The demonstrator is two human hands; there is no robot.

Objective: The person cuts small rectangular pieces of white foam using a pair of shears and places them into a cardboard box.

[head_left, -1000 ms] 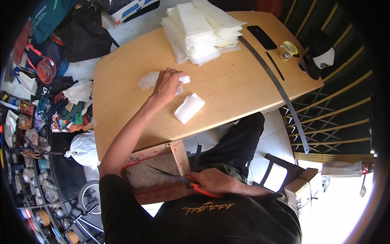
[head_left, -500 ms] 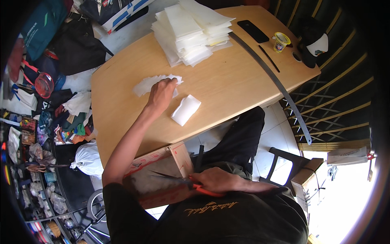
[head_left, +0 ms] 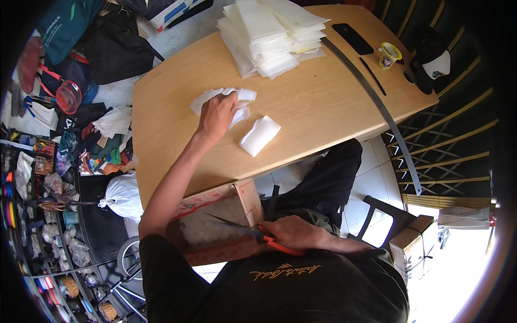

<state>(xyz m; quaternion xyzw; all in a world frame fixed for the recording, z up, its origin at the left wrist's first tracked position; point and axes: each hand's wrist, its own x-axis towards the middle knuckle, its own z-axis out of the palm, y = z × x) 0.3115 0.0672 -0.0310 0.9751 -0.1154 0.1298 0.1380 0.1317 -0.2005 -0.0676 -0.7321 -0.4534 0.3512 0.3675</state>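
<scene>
My left hand (head_left: 216, 115) is over a fanned set of small translucent white pieces (head_left: 200, 100) on the table, its fingertips pinched together on the edge of one piece. Beside it, nearer to me, lies a neat white stack of cut pieces (head_left: 260, 135). My right hand (head_left: 295, 232) rests close to my body, wrapped round the orange handles of scissors (head_left: 239, 227). The blades point left, slightly apart, above an open cardboard box (head_left: 249, 202) with whitish, fluffy-looking material inside.
A tall pile of white translucent sheets (head_left: 261, 40) stands at the far side of the wooden table (head_left: 177, 145). To the right lie a long metal ruler (head_left: 383, 110) overhanging the edge, a black phone (head_left: 353, 39), a thin black stick, a yellow cup (head_left: 389, 56) and a cap (head_left: 435, 65).
The view has shifted a little, moving the whole scene right and slightly up. My left fingers have moved slightly among the fanned pieces. The scissors stay in my right hand.
</scene>
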